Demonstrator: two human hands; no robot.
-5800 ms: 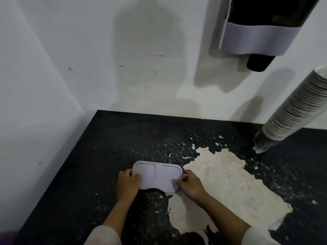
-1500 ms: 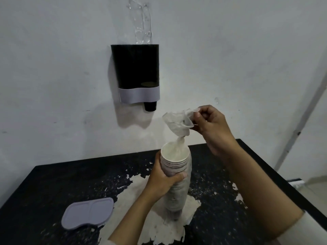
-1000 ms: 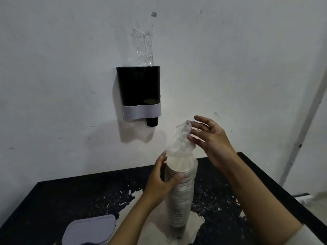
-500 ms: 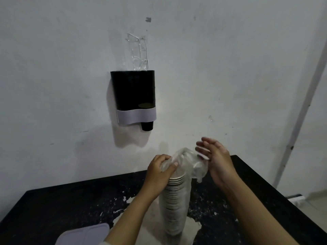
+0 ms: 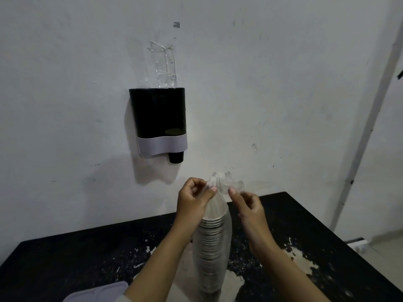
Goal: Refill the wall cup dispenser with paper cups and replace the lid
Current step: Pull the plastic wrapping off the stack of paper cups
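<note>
A tall stack of white paper cups (image 5: 211,247) stands upright on the black table (image 5: 65,258), wrapped in a clear plastic sleeve (image 5: 220,184) bunched above its top. My left hand (image 5: 193,202) pinches the sleeve's left side at the top of the stack. My right hand (image 5: 248,203) pinches the sleeve's right side. The black wall dispenser (image 5: 159,118) with a grey band hangs above and to the left, its top uncovered, a dark cup poking from its bottom. The grey lid (image 5: 96,293) lies flat on the table at the lower left.
The table's black surface is peeled to pale patches (image 5: 301,258) around the stack. Clear plastic (image 5: 163,66) sticks up on the wall above the dispenser. A white wall corner strip (image 5: 366,127) and the floor lie to the right.
Both hands have moved to the bunched top of the plastic sleeve and now pinch it on either side; before, my left hand gripped the stack's rim. The view has shifted slightly.
</note>
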